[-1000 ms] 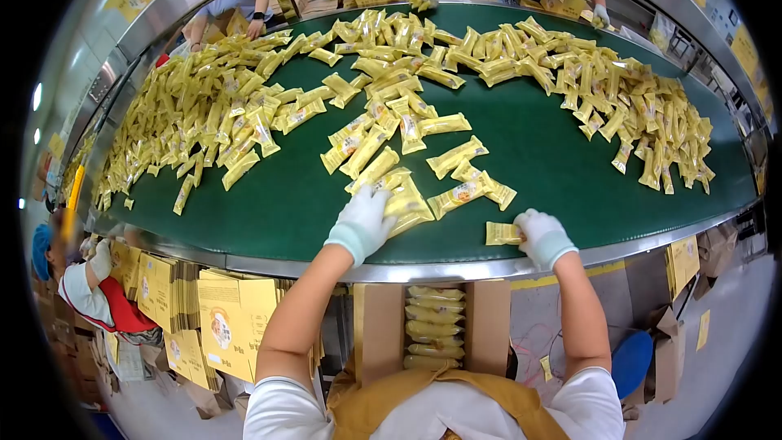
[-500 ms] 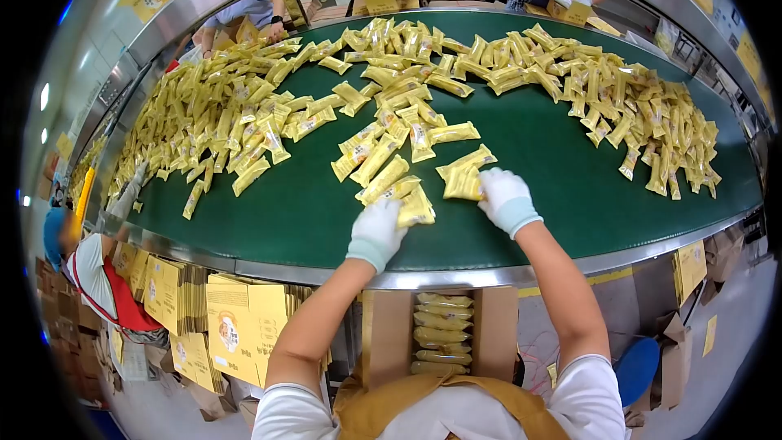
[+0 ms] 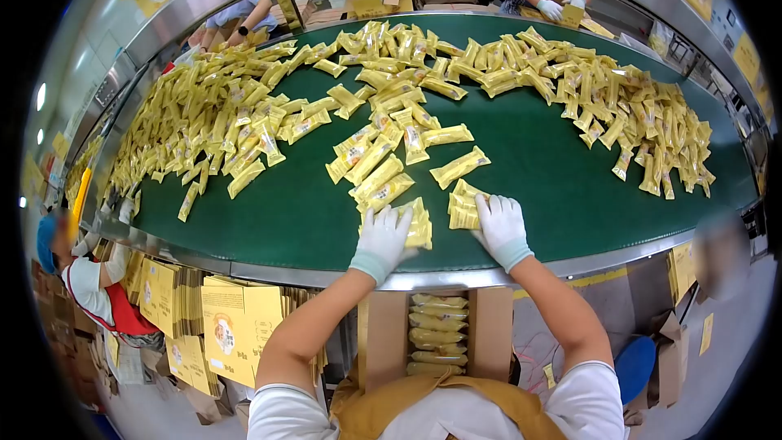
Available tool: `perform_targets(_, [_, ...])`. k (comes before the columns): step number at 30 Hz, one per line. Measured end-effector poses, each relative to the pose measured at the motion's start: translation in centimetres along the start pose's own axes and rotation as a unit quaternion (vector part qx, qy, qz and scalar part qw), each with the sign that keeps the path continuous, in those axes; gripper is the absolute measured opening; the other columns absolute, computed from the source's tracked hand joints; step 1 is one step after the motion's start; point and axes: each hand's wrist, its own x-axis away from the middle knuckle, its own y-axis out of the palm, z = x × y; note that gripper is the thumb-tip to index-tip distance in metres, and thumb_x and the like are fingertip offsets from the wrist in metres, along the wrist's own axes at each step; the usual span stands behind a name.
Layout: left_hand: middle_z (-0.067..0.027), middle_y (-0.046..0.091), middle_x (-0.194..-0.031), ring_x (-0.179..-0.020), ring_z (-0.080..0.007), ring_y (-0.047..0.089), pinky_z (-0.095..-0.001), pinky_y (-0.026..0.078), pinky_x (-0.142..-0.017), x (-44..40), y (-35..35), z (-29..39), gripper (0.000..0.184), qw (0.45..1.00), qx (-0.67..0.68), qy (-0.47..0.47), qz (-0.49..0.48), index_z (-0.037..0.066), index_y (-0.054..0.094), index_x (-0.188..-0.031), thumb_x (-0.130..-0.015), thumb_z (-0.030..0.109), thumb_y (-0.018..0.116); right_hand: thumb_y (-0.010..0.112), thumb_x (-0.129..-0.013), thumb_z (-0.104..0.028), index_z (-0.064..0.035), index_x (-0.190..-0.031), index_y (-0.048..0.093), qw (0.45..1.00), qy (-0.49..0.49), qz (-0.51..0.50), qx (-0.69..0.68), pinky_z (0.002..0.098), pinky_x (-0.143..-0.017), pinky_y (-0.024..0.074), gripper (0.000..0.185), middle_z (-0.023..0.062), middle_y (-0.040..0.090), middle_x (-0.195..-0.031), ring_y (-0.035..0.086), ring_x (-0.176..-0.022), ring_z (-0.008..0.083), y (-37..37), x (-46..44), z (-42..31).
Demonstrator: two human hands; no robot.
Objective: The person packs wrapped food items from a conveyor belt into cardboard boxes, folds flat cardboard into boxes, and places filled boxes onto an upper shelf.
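Note:
My left hand (image 3: 382, 238), in a white glove with a pale cuff, is closed around a small bunch of yellow wrapped snack packets (image 3: 420, 225) near the conveyor's front edge. Across a narrow gap, my right hand (image 3: 502, 228), gloved the same way, has its fingers over the end of another bunch of yellow packets (image 3: 464, 205). Their undersides are hidden. One loose packet (image 3: 460, 166) lies just beyond the right bunch. Below the edge, in front of my body, an open carton (image 3: 386, 334) holds a column of stacked packets (image 3: 440, 323).
Large heaps of packets cover the green belt (image 3: 521, 147) at left (image 3: 195, 114) and right (image 3: 652, 114). Flattened yellow cartons (image 3: 236, 326) stand below at left. A co-worker in a blue cap (image 3: 47, 240) is at far left; other people work across the belt. A blue stool (image 3: 637, 371) stands lower right.
My right hand has drawn its bunch towards the belt's near edge, and one packet now lies apart beyond it. My left hand has shifted slightly with its packets. The far-left co-worker's arm has pulled back.

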Motion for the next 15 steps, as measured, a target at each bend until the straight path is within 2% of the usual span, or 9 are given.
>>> perform_targets(2, [-0.0138,0.057,-0.129,-0.123,-0.0278,0.052,-0.0459,0.037,-0.105,0.3,-1.3,0.5,0.093,0.999,0.013,-0.011,-0.046,0.005,0.039,-0.149,-0.081,0.061,0.07,0.079,-0.076,-0.042,-0.0047,-0.133,0.05,0.997,-0.001,0.018,-0.075,0.0398,-0.087,0.0462,0.074,0.0122,0.062,-0.105,0.057,-0.1,0.0288,-4.4,0.2,-1.2])
perform_targets(3, [-0.0145,0.055,-0.131,-0.124,-0.0282,0.05,-0.0448,0.037,-0.104,0.3,-2.0,0.7,0.101,0.997,0.019,-0.017,-0.067,0.003,0.036,-0.15,-0.078,0.066,0.07,0.081,-0.073,-0.044,-0.0042,-0.138,0.045,0.995,0.024,-0.025,-0.09,0.0405,-0.09,0.0453,0.085,0.0134,0.061,-0.108,0.056,-0.102,0.0301,-3.9,0.3,-1.0])
perform_targets(4, [-0.0145,0.053,-0.134,-0.127,-0.0282,0.047,-0.0421,0.037,-0.102,-0.6,-3.9,0.6,0.105,0.985,0.061,-0.05,-0.152,-0.001,0.036,-0.149,-0.077,0.067,0.071,0.084,-0.07,-0.046,-0.0038,-0.143,0.039,0.991,0.047,-0.068,-0.104,0.0412,-0.092,0.0444,0.096,0.0145,0.061,-0.112,0.055,-0.104,0.0314,-3.6,0.0,-0.6])
perform_targets(5, [-0.0148,0.053,-0.133,-0.126,-0.0284,0.048,-0.0416,0.037,-0.101,-0.7,-3.5,0.6,0.106,0.987,0.054,-0.06,-0.136,-0.002,0.035,-0.149,-0.076,0.067,0.072,0.086,-0.066,-0.048,-0.0034,-0.148,0.034,0.984,0.07,-0.111,-0.117,0.042,-0.095,0.0434,0.107,0.0157,0.06,-0.116,0.054,-0.107,0.0327,-3.4,-0.4,-0.3])
perform_targets(6, [-0.0151,0.053,-0.132,-0.126,-0.0286,0.048,-0.0411,0.037,-0.101,-0.7,-2.6,0.5,0.107,0.989,0.047,-0.07,-0.12,-0.002,0.035,-0.149,-0.075,0.066,0.073,0.084,-0.064,-0.056,-0.0021,-0.139,0.048,0.969,0.094,-0.202,-0.105,0.0429,-0.095,0.0433,0.099,0.0153,0.062,-0.114,0.054,-0.107,0.0325,-3.2,-1.3,0.3])
perform_targets(9, [-0.0172,0.054,-0.127,-0.121,-0.0305,0.05,-0.0417,0.038,-0.101,-0.4,-2.2,0.8,0.113,0.985,0.053,-0.079,-0.141,-0.004,0.035,-0.149,-0.071,0.066,0.077,0.08,-0.059,-0.065,-0.0034,-0.126,0.061,0.928,0.025,-0.363,-0.082,0.0424,-0.096,0.0431,0.093,0.0157,0.062,-0.113,0.055,-0.108,0.0329,-5.1,-5.7,1.1])
perform_targets(10, [-0.0181,0.054,-0.124,-0.119,-0.0313,0.051,-0.0423,0.038,-0.101,-0.3,-2.3,0.7,0.115,0.982,0.059,-0.079,-0.16,-0.004,0.035,-0.149,-0.069,0.066,0.078,0.078,-0.059,-0.066,-0.0058,-0.115,0.069,0.926,0.021,-0.358,-0.121,0.0416,-0.098,0.0419,0.083,0.0158,0.063,-0.117,0.053,-0.111,0.0331,-5.1,-6.9,1.5])
perform_targets(13, [-0.0177,0.054,-0.126,-0.119,-0.0327,0.052,-0.0425,0.038,-0.102,0.2,-3.9,0.2,0.118,0.966,0.116,-0.051,-0.226,-0.003,0.033,-0.15,-0.067,0.068,0.078,0.078,-0.06,-0.065,-0.006,-0.125,0.064,0.943,-0.005,-0.289,-0.163,0.0437,-0.108,0.0383,0.089,0.0194,0.058,-0.13,0.048,-0.126,0.0377,-3.5,-10.7,2.9])
perform_targets(15, [-0.0204,0.057,-0.128,-0.117,-0.0309,0.056,-0.0405,0.043,-0.102,-0.4,-5.9,-0.9,0.107,0.919,0.316,-0.092,-0.216,-0.006,0.043,-0.142,-0.064,0.054,0.086,0.08,-0.06,-0.063,-0.005,-0.126,0.062,0.966,-0.062,-0.201,-0.148,0.0446,-0.116,0.0318,0.09,0.0215,0.052,-0.142,0.036,-0.141,0.0414,-0.6,-12.2,3.9])
